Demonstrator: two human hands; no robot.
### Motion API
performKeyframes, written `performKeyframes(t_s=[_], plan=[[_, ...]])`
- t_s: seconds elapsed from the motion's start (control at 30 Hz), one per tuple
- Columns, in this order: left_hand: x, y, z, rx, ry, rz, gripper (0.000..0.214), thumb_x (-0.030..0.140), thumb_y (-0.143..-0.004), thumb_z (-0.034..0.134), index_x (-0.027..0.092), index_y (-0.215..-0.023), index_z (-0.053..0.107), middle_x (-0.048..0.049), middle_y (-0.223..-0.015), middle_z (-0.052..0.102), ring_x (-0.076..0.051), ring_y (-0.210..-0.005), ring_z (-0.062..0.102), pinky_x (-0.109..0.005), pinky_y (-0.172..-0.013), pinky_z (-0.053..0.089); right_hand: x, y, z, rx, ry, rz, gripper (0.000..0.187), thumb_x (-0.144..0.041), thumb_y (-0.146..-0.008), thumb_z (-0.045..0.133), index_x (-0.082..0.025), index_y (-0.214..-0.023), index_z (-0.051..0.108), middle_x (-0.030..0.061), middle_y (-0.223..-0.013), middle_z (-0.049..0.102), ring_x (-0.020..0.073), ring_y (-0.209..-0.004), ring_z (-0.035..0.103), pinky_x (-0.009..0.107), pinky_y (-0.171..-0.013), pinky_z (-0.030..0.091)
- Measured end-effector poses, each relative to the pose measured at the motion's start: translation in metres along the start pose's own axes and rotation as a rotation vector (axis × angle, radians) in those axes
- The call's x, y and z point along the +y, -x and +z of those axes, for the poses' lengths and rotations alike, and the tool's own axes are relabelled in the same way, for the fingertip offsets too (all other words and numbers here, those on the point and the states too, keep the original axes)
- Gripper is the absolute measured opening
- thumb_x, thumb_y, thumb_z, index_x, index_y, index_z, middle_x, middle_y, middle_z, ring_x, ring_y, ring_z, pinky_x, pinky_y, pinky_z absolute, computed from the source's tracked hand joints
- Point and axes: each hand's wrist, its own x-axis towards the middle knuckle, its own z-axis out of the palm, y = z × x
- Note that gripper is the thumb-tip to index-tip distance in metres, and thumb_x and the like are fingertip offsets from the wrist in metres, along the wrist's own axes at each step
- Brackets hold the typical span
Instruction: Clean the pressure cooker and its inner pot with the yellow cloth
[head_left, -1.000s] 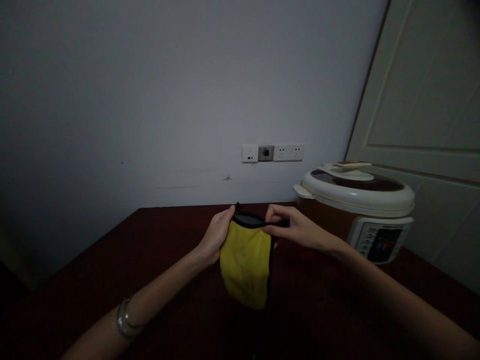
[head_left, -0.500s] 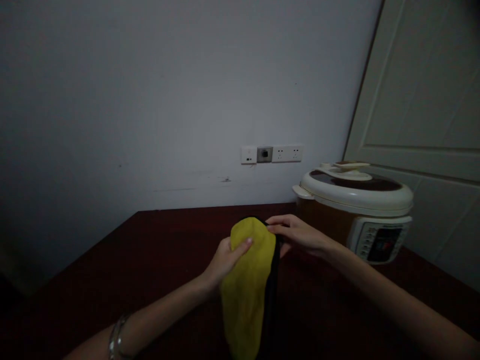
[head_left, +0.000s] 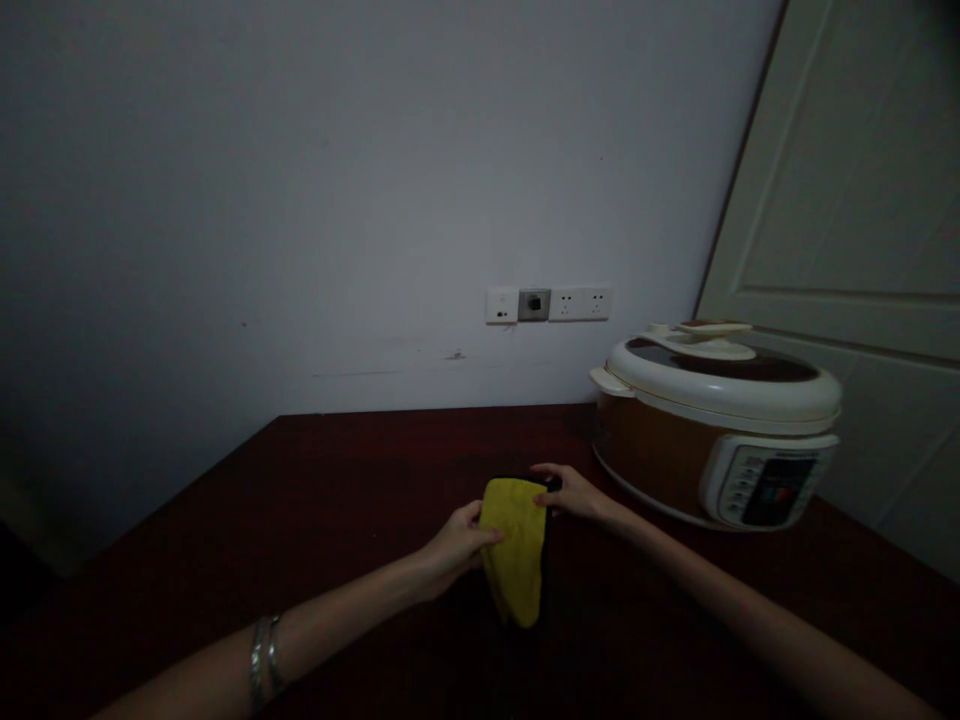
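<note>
A yellow cloth (head_left: 517,545) with a black edge hangs low over the dark red table (head_left: 337,480), near its middle. My left hand (head_left: 457,542) grips the cloth's left side, thumb across the fabric. My right hand (head_left: 568,490) pinches the top right corner at the black trim. Both hands are closed on the cloth. Bangles show on my left wrist (head_left: 262,660).
A white and orange electric pressure cooker (head_left: 716,425) stands on the table at the right, close to my right hand. A strip of wall sockets (head_left: 549,304) sits on the grey wall behind. A pale door (head_left: 855,200) stands at the right.
Both hands have lowered the cloth toward the table and away from me. My left hand shifted from the top edge to the cloth's side. The cloth looks more bunched.
</note>
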Motion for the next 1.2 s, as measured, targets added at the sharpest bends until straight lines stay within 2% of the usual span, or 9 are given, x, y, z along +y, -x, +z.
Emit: performKeyframes(t_s=[0.13, 0.23, 0.3, 0.4, 0.57, 0.73, 0.87, 1.0, 1.2], plan=[[0.000, -0.005, -0.007, 0.205, -0.488, -0.047, 0.049, 0.046, -0.075, 0.060, 0.015, -0.110, 0.046, -0.0085, -0.086, 0.064, -0.019, -0.069, 0.063, -0.033, -0.062, 0.048, 0.002, -0.001, -0.001, 0.081, 0.186, -0.089, 0.058, -0.010, -0.069, 0.061, -0.012, -0.127, 0.052, 0.0122, -0.117, 0.062, 0.0210, -0.097, 0.063, 0.034, -0.084, 0.052], [0.011, 0.009, -0.006, 0.331, -1.078, 0.244, 0.042, 0.051, -0.076, 0.056, 0.016, -0.099, 0.054, -0.0075, -0.078, 0.064, -0.022, -0.070, 0.062, -0.033, -0.065, 0.045, 0.002, 0.001, -0.003, 0.108, 0.303, -0.151, 0.057, -0.008, -0.067, 0.059, -0.010, -0.123, 0.057, 0.0132, -0.121, 0.061, 0.0238, -0.111, 0.057, 0.033, -0.097, 0.042], [0.015, 0.022, 0.002, 0.282, -1.364, 0.363, 0.036, 0.053, -0.076, 0.055, 0.017, -0.076, 0.060, -0.0070, -0.068, 0.063, -0.023, -0.068, 0.062, -0.034, -0.067, 0.043, 0.002, 0.002, -0.002, 0.105, 0.361, -0.175, 0.055, -0.008, -0.067, 0.057, -0.009, -0.122, 0.058, 0.0141, -0.120, 0.062, 0.0246, -0.110, 0.058, 0.033, -0.096, 0.042], [0.007, 0.034, 0.017, 0.116, -1.582, 0.351, 0.048, 0.059, -0.076, 0.051, 0.017, -0.055, 0.062, -0.0089, -0.052, 0.059, -0.025, -0.060, 0.062, -0.035, -0.063, 0.043, 0.001, 0.003, 0.000, 0.093, 0.425, -0.199, 0.049, -0.009, -0.069, 0.055, -0.010, -0.117, 0.063, 0.0134, -0.115, 0.065, 0.0245, -0.104, 0.061, 0.032, -0.090, 0.045], [-0.011, 0.025, 0.028, 0.087, -1.657, 0.305, 0.063, 0.072, -0.069, 0.049, 0.013, -0.077, 0.070, -0.0174, -0.069, 0.067, -0.034, -0.070, 0.065, -0.042, -0.065, 0.046, -0.002, 0.003, 0.001, 0.081, 0.498, -0.203, 0.034, -0.018, -0.074, 0.055, -0.014, -0.106, 0.069, 0.0103, -0.101, 0.071, 0.0240, -0.093, 0.065, 0.030, -0.079, 0.047], [-0.008, 0.014, 0.030, 0.056, -1.591, 0.271, 0.095, 0.079, -0.047, 0.064, 0.011, -0.112, 0.057, -0.0197, -0.097, 0.064, -0.039, -0.081, 0.064, -0.046, -0.069, 0.047, -0.002, 0.004, 0.004, 0.084, 0.551, -0.211, 0.032, -0.033, -0.081, 0.053, -0.012, -0.101, 0.069, 0.0112, -0.097, 0.071, 0.0249, -0.090, 0.065, 0.031, -0.076, 0.046], [-0.005, 0.012, 0.029, 0.080, -1.559, 0.226, 0.071, 0.071, -0.067, 0.055, 0.015, -0.111, 0.056, -0.0177, -0.111, 0.059, -0.036, -0.091, 0.063, -0.045, -0.075, 0.047, 0.001, 0.004, 0.006, 0.098, 0.584, -0.215, 0.033, -0.032, -0.082, 0.053, -0.014, -0.106, 0.067, 0.0112, -0.104, 0.070, 0.0255, -0.098, 0.063, 0.031, -0.082, 0.044], [0.000, 0.011, 0.022, 0.037, -1.521, 0.285, 0.038, 0.045, -0.079, 0.054, 0.019, -0.107, 0.056, -0.0125, -0.122, 0.055, -0.029, -0.107, 0.057, -0.037, -0.079, 0.048, 0.003, 0.002, 0.006, 0.099, 0.590, -0.220, 0.033, -0.032, -0.082, 0.053, -0.013, -0.106, 0.067, 0.0112, -0.104, 0.070, 0.0245, -0.096, 0.064, 0.030, -0.081, 0.044], [-0.003, 0.002, 0.016, 0.110, -1.539, 0.244, 0.055, 0.060, -0.069, 0.061, 0.017, -0.104, 0.055, -0.0116, -0.103, 0.065, -0.030, -0.094, 0.063, -0.037, -0.077, 0.049, 0.004, 0.000, 0.006, 0.091, 0.589, -0.229, 0.031, -0.028, -0.080, 0.055, -0.018, -0.107, 0.068, 0.0084, -0.106, 0.070, 0.0236, -0.099, 0.063, 0.029, -0.083, 0.044]])
